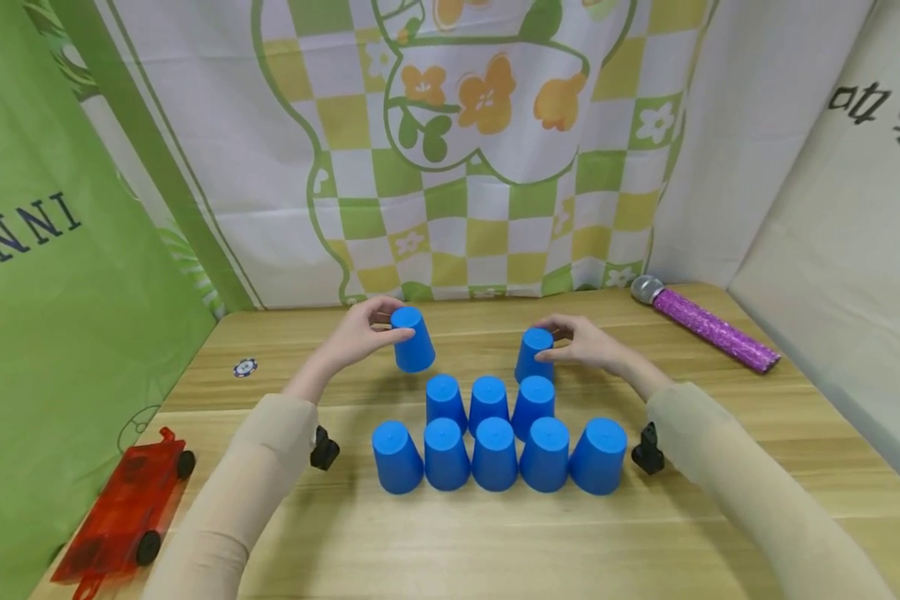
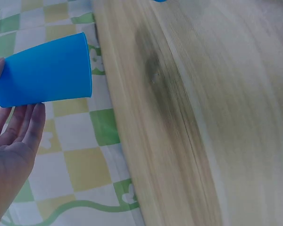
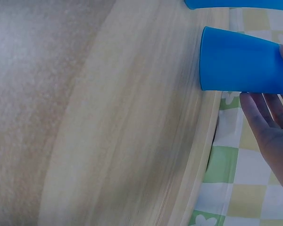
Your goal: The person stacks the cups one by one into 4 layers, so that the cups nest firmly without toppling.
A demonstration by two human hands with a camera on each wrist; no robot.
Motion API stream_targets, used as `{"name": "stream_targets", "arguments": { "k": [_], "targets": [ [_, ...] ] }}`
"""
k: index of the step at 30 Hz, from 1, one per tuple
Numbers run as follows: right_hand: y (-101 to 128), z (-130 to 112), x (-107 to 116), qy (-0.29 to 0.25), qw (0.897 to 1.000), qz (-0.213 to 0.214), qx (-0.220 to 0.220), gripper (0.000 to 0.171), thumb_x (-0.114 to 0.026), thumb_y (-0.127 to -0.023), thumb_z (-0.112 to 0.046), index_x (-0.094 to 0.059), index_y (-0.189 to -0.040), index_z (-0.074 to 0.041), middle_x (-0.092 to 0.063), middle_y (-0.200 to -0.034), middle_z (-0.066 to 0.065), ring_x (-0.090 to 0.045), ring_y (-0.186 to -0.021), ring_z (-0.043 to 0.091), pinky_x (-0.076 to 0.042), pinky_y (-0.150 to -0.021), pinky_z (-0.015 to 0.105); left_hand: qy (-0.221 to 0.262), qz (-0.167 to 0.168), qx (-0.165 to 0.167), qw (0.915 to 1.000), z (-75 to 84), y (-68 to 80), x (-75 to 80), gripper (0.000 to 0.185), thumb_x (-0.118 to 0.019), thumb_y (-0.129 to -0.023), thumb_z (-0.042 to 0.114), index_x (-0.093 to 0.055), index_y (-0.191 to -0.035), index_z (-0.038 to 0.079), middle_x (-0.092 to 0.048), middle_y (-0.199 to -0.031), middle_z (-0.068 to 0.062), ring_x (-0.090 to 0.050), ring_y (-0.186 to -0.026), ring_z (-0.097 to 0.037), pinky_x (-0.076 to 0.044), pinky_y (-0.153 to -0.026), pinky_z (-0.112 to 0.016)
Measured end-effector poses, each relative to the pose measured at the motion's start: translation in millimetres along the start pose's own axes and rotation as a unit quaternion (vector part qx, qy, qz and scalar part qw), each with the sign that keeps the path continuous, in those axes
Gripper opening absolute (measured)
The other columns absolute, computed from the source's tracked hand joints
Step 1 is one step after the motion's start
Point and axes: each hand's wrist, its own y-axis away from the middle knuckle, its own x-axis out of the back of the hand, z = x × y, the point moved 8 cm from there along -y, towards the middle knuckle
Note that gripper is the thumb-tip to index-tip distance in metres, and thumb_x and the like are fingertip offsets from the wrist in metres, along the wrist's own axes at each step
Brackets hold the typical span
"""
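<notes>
My left hand (image 1: pixel 363 334) pinches an upside-down blue cup (image 1: pixel 414 342) between thumb and fingers near its closed end. That cup hangs above the table, tilted slightly; the left wrist view shows the same cup (image 2: pixel 47 70) from the side. Another upside-down blue cup (image 1: pixel 532 357) is held by my right hand (image 1: pixel 581 342), behind the right end of the middle row; whether it touches the table I cannot tell. Nearer to me, three inverted blue cups (image 1: pixel 488 402) stand close together. In front of them runs a longer row of several inverted blue cups (image 1: pixel 495 454).
A purple microphone (image 1: pixel 708 325) with a silver head lies at the back right of the wooden table (image 1: pixel 450 550). On the left are a red toy car (image 1: pixel 123 508) and a small round chip (image 1: pixel 245 367). A patterned curtain (image 1: pixel 487 225) hangs behind the table.
</notes>
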Motion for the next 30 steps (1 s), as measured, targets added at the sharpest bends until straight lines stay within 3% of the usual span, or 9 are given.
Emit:
{"name": "stream_targets", "arguments": {
  "k": [9,15,23,30],
  "targets": [
    [10,-3,12,-0.016,1.0,0.009,-0.002,0.061,-0.071,-0.085,-0.024,-0.045,-0.135,-0.001,-0.051,-0.135,0.02,-0.049,-0.122,0.038,-0.042,-0.1,0.054,-0.002,-0.039,0.001,0.9992,9.9,-27.1,-18.0,0.048,-0.071,-0.085,0.026,-0.054,-0.124,0.004,-0.058,-0.123,-0.015,-0.055,-0.117,-0.033,-0.049,-0.097,-0.043],
    [16,-4,13,-0.014,1.0,0.0,0.0,0.06,-0.07,-0.085,-0.02,-0.044,-0.135,0.001,-0.05,-0.135,0.022,-0.048,-0.124,0.04,-0.039,-0.102,0.057,-0.017,-0.068,-0.002,0.9975,13.5,-34.9,-35.0,0.048,-0.071,-0.085,0.023,-0.053,-0.124,0.003,-0.057,-0.123,-0.015,-0.055,-0.117,-0.033,-0.05,-0.096,-0.04],
    [23,-2,10,-0.021,1.0,-0.015,0.0,0.059,-0.068,-0.086,-0.018,-0.043,-0.135,0.003,-0.049,-0.135,0.024,-0.048,-0.123,0.042,-0.044,-0.099,0.053,-0.046,-0.11,-0.021,0.9927,25.3,-43.0,-61.7,0.045,-0.07,-0.085,0.023,-0.055,-0.123,0.003,-0.058,-0.121,-0.015,-0.057,-0.116,-0.031,-0.05,-0.096,-0.039],
    [33,-2,10,-0.011,1.0,-0.01,0.006,0.056,-0.068,-0.086,-0.015,-0.044,-0.134,0.004,-0.051,-0.131,0.028,-0.05,-0.119,0.044,-0.046,-0.097,0.053,-0.042,-0.137,-0.03,0.9892,31.2,-48.8,-78.1,0.044,-0.072,-0.084,0.02,-0.055,-0.121,0.002,-0.06,-0.119,-0.015,-0.059,-0.113,-0.029,-0.052,-0.092,-0.035]
  ]
}}
